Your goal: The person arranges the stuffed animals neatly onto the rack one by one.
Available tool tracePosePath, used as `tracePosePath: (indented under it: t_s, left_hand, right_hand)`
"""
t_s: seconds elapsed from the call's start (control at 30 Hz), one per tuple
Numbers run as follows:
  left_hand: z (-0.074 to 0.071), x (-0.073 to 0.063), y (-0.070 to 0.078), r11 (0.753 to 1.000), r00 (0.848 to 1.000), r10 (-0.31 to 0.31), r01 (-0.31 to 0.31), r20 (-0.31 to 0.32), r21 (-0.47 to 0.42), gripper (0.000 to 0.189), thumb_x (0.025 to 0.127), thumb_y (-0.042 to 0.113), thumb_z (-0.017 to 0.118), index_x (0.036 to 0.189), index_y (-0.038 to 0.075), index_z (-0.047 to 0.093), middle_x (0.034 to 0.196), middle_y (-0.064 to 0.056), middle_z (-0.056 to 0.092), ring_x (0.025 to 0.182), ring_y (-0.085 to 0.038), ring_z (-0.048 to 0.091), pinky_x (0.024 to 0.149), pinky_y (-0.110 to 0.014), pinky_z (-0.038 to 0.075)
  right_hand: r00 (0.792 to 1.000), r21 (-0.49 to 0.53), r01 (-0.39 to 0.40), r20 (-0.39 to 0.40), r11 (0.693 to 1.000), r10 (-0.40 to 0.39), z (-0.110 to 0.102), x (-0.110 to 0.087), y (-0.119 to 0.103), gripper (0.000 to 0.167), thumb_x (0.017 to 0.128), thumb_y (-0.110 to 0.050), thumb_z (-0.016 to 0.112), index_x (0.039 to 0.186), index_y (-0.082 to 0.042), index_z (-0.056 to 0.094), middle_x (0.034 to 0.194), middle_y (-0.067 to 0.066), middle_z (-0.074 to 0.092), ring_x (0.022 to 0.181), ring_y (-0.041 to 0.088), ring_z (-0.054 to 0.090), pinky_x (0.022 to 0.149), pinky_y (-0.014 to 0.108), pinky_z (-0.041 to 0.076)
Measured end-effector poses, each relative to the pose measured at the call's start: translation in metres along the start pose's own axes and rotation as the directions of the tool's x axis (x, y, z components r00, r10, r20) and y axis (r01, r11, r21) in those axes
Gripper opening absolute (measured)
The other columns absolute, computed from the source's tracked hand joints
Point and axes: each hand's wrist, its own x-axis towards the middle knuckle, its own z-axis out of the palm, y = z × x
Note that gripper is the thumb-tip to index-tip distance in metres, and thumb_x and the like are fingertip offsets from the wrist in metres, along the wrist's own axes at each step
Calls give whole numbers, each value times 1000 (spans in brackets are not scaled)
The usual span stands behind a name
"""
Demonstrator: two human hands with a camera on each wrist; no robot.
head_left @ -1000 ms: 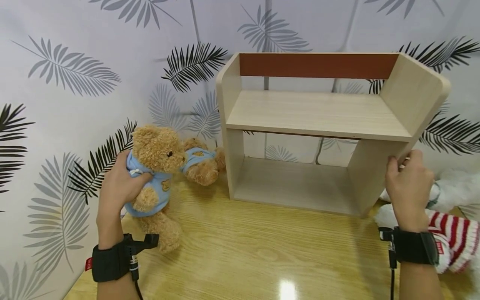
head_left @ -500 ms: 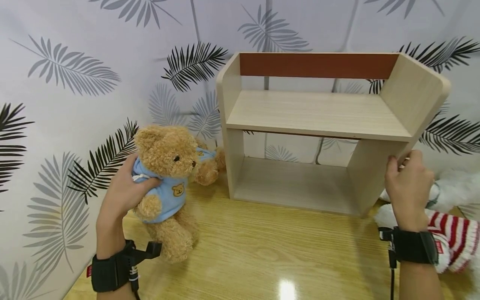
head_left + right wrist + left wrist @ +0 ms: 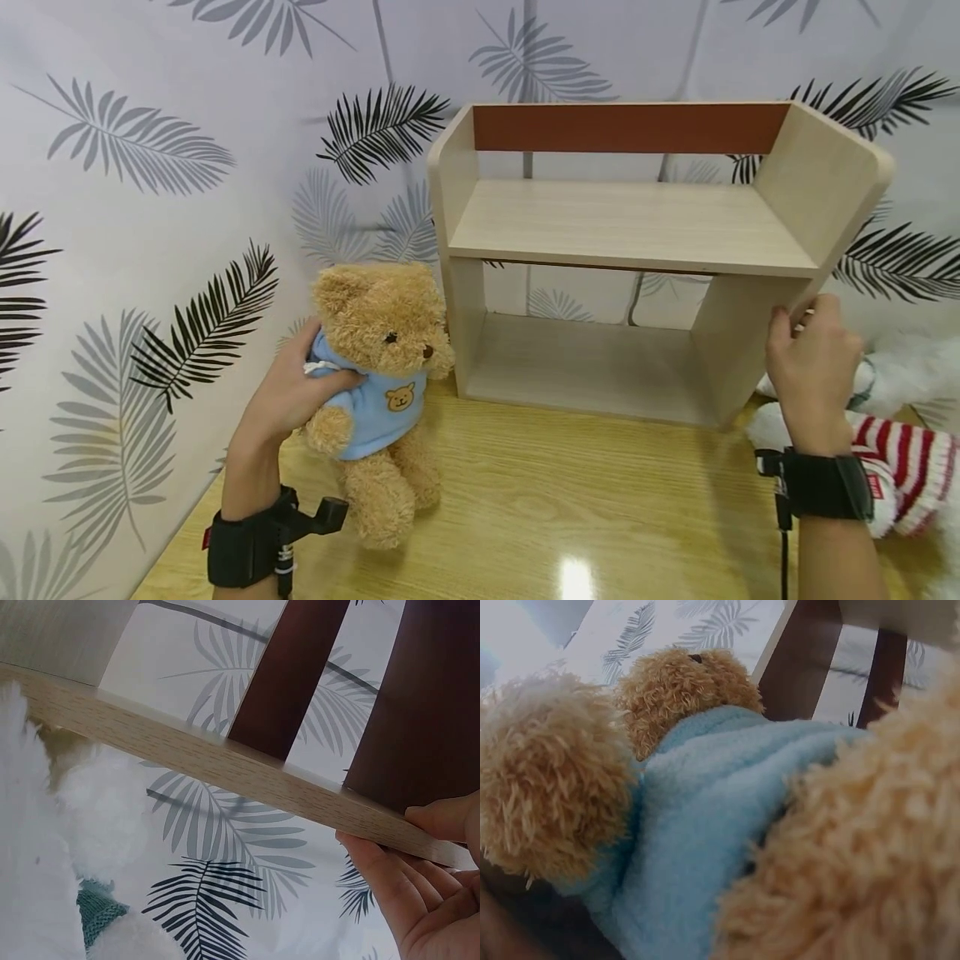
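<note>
My left hand [image 3: 288, 400] grips a tan teddy bear [image 3: 378, 421] in a light blue top from behind its neck and shoulder, thumb on its chest. The bear is upright over the table, legs down, left of a small two-tier shelf [image 3: 630, 223] of pale wood. In the left wrist view the bear's blue top [image 3: 697, 825] and furry limbs fill most of the picture. My right hand [image 3: 816, 375] pinches the front edge of the shelf's right side panel; the right wrist view shows thumb and fingers on opposite faces of the panel edge [image 3: 247, 772].
White plush toys lie right of the shelf, including one in a red-and-white striped garment [image 3: 907, 467]. Wood-grain table [image 3: 570, 492] runs in front. Leaf-patterned cloth [image 3: 135, 250] hangs behind and at left.
My left hand has carried the bear to the right and slightly toward me; the bear now hides the smaller blue-clad bear behind it. My right hand keeps its hold on the shelf.
</note>
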Motion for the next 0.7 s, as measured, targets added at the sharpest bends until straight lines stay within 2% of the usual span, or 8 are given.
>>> tracePosePath:
  t_s: [0.1,0.23,0.3,0.47,0.7]
  left_hand:
    - [8,6,-3,998,999,12,-10,36,-57,73,83,11,70,142,29,31,136,-6,39,119,-28,42,90,-50,39]
    - [20,13,-6,995,998,3,3,62,-101,69,81,12,71,139,25,36,131,-8,41,114,-29,46,83,-47,45]
    - [27,16,-7,995,997,-6,13,77,-97,67,81,13,72,137,24,38,127,-9,44,110,-29,48,80,-45,47]
    - [42,25,-8,995,990,-34,47,137,-90,68,81,19,72,138,29,36,131,-6,43,118,-28,43,87,-48,42]
    - [61,42,-9,981,978,12,29,211,-190,71,82,13,70,140,28,33,135,-4,40,124,-26,38,94,-49,37]
  right_hand:
    - [1000,-5,-3,8,1000,3,0,0,0,44,95,-29,44,115,9,50,104,33,60,93,49,58,69,59,46]
    - [1000,-11,-8,20,1000,9,1,0,-1,45,96,-30,43,118,9,49,105,33,59,94,48,58,69,58,47]
    - [1000,-9,-8,21,1000,8,1,0,-1,45,95,-30,44,118,9,49,105,33,59,94,48,58,68,58,47]
    - [1000,-4,-3,15,1000,3,0,-1,-2,43,95,-29,45,114,9,50,104,33,60,93,48,58,67,59,47]
    - [1000,-2,3,10,1000,-3,0,0,-2,43,95,-28,45,114,10,50,102,34,60,92,49,59,67,59,46]
